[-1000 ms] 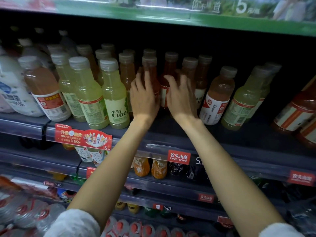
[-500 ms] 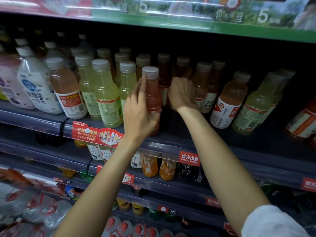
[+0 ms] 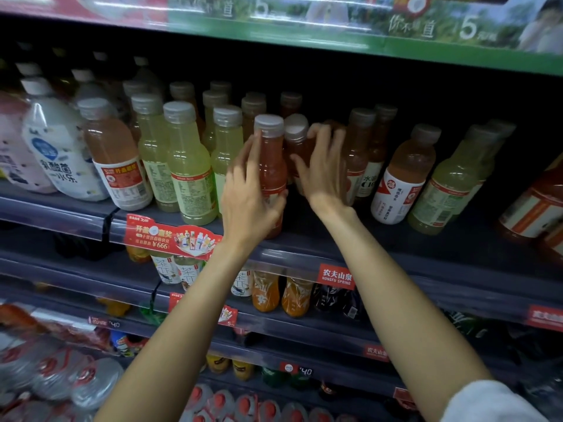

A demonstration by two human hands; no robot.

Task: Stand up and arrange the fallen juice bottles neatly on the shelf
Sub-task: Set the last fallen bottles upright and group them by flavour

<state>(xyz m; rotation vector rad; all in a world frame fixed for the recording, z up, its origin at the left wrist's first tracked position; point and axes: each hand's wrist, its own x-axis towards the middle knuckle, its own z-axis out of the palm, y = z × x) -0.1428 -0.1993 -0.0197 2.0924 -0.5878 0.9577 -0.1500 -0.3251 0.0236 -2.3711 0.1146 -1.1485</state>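
A red-orange juice bottle (image 3: 271, 159) with a grey cap stands upright near the front edge of the dark shelf (image 3: 426, 257). My left hand (image 3: 246, 196) holds it from the left, fingers up along its side and thumb round its lower body. Just behind and to its right is a darker orange bottle (image 3: 296, 132), tilted slightly. My right hand (image 3: 326, 172) grips this one with fingers curled round its shoulder; its lower part is hidden. To the right, an orange bottle with a white label (image 3: 402, 175) and a yellow-green one (image 3: 451, 184) lean leftward.
Upright yellow-green bottles (image 3: 189, 166) stand close on the left, next to an orange one (image 3: 112, 153) and white yoghurt drink bottles (image 3: 58, 153). More orange bottles fill the rows behind. A red promo tag (image 3: 170, 239) hangs on the shelf lip. Lower shelves hold other drinks.
My left hand has drawn the red-orange bottle forward to the shelf front. My right hand has closed round a second bottle and brought it up beside the first.
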